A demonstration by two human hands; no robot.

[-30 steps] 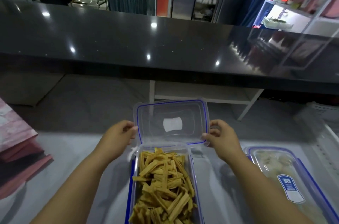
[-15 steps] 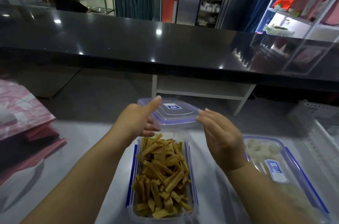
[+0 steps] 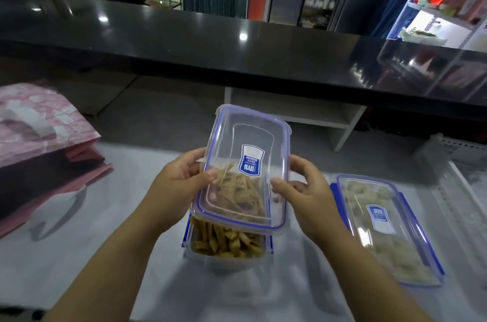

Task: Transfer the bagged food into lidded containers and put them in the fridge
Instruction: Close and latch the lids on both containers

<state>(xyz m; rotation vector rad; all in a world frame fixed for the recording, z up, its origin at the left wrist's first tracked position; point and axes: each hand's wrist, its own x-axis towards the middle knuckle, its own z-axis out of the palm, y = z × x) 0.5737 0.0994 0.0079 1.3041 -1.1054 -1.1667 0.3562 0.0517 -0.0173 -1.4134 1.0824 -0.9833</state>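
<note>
The lid (image 3: pixel 245 171) was held in both hands above the open box (image 3: pixel 224 259), tilted with its near end low over the box and its far end raised. That slant likely served to line up the near end with the rim first, so the rest could be lowered flat.

The left hand (image 3: pixel 176 190) pinched the lid's left long edge, the thumb (image 3: pixel 205 176) pressed on top and the other fingers (image 3: pixel 192 157) curled behind and under the edge. The right hand (image 3: pixel 308 195) gripped the right long edge the same way, its thumb (image 3: pixel 283 184) on the top face and its fingers wrapped round the edge from the far side. So the lid lay between the two hands, clamped at both sides about midway along, which kept it level from left to right and left its corners free.

The box stood on the white table (image 3: pixel 79 255), right under the lid and near the person, filled with yellow strips (image 3: pixel 226 241). Part of the strips showed through the clear lid. The plastic blurred the view there, so I cannot tell whether the lid's near end touched the rim or hung just above it. The box's blue side clips looked folded down, out of the lid's way.

A second box (image 3: pixel 379 219), already lidded and holding pale food, lay just to the right. Pink bags (image 3: pixel 39 137) sat at the far left, and a black counter (image 3: pixel 184 39) ran across the far side.
</note>
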